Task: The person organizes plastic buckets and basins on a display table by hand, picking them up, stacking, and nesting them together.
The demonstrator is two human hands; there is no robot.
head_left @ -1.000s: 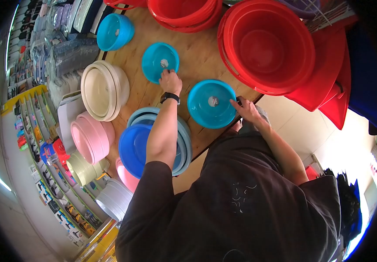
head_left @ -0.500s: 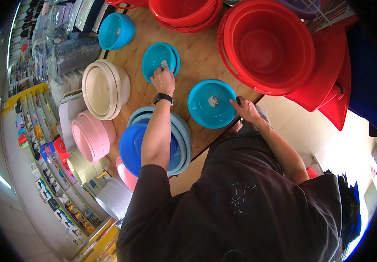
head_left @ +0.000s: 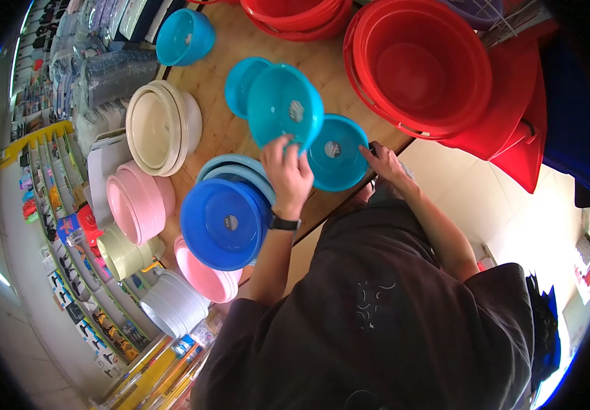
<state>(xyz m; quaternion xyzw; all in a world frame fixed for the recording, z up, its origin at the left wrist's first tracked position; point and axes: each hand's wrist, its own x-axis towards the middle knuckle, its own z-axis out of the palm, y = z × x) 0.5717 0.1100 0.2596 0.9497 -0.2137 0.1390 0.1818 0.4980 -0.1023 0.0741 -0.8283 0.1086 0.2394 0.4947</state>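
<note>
My left hand point(head_left: 288, 176) grips the near rim of a turquoise basin point(head_left: 271, 96), which is lifted and tilted, with a pale sticker inside its bottom. Part of that basin overlaps a second turquoise basin point(head_left: 347, 164) near the table edge. On the right rim of this second one, my right hand point(head_left: 388, 165) is closed, fingers curled over it. A third turquoise basin point(head_left: 239, 85) rests on the table behind the lifted one, partly covered by it.
Red tubs point(head_left: 421, 68) stand at the right back of the wooden table point(head_left: 213, 78). Leftward are more turquoise basins point(head_left: 179, 37), cream basins point(head_left: 153, 130), pink basins point(head_left: 127, 205) and a blue basin point(head_left: 220, 236) on pale blue ones. Packed textiles point(head_left: 114, 75) lie beyond.
My left hand has lifted the upper turquoise basin off the one beneath and brought it right, toward me. My right hand stays on the rim of the other basin.
</note>
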